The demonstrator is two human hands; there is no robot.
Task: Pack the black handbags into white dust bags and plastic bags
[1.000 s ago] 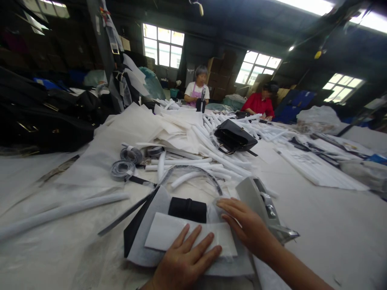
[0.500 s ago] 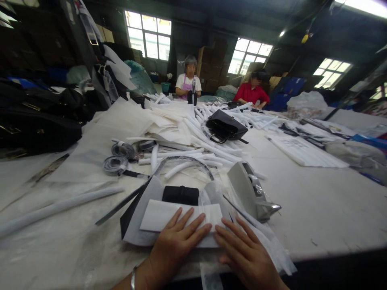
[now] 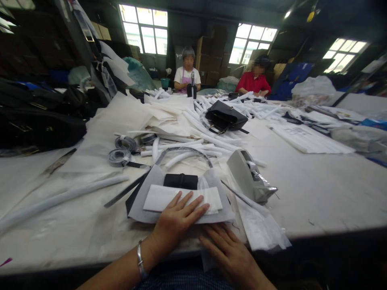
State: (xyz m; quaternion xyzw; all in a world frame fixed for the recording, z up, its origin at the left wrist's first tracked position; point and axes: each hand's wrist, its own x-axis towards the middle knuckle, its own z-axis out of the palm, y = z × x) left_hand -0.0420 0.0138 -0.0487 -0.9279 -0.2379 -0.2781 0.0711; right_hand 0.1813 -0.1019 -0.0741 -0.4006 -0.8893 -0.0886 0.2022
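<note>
Currently left hand (image 3: 175,223) lies flat on the white folded sheet (image 3: 184,198), fingers spread and open, palm down, pinning it, gripping nothing. White sheet sits on a grey non-woven wrap (image 3: 142,205); long axis of both runs left-right across the view. Black rolled item (image 3: 180,181) lies just beyond the sheet's far edge, touching the wrap, same left-right axis.

Right hand (image 3: 229,251) is just right of the left hand and nearer the body, at the wrap's near edge, fingers extended and open, flat on the wrap edge or the clear film under it; can't tell which, view is poor there. Left hand is the nearer one to the black item, which lies straight ahead of its fingertips.

Relative to the wrap: tape dispenser (image 3: 246,175) just right, coiled straps (image 3: 120,156) far-left, black handbag (image 3: 225,117) well beyond on the surface (image 3: 317,193). Two other people sit at the far end.
</note>
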